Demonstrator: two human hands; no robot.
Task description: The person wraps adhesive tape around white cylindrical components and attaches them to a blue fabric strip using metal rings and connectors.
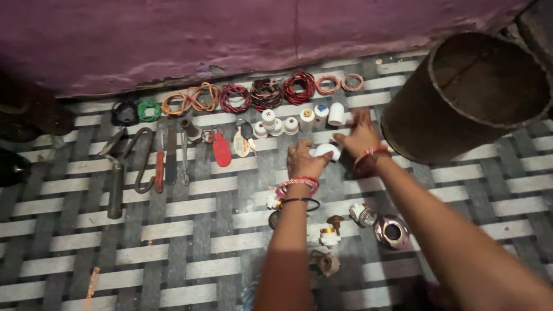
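From the head view, both hands meet over a woven mat (173, 230) of grey and white strips, just below a row of white plastic fittings (288, 124) laid out in a line. The left hand (302, 160) curls its fingers around a white rounded fitting (327, 151), its grip pinching the near side of it; the right hand (360, 135) comes in from the other side with fingers part spread, fingertips touching the same piece or the fitting just beyond it, and which of the two cannot be told. Taking that row as the landmark: above it runs a line of wire coils (253, 95) in green, orange, red and brown; to its left lie hand tools (144, 161) and a red tag with keys (222, 150); to its right stands a large dark metal drum (466, 95); below it, near the forearms, sit loose brass and metal parts (368, 222). By the look of it, the step in hand is setting this white piece among the sorted row. The next move would call for a steady two-handed placing, without nudging its neighbours.
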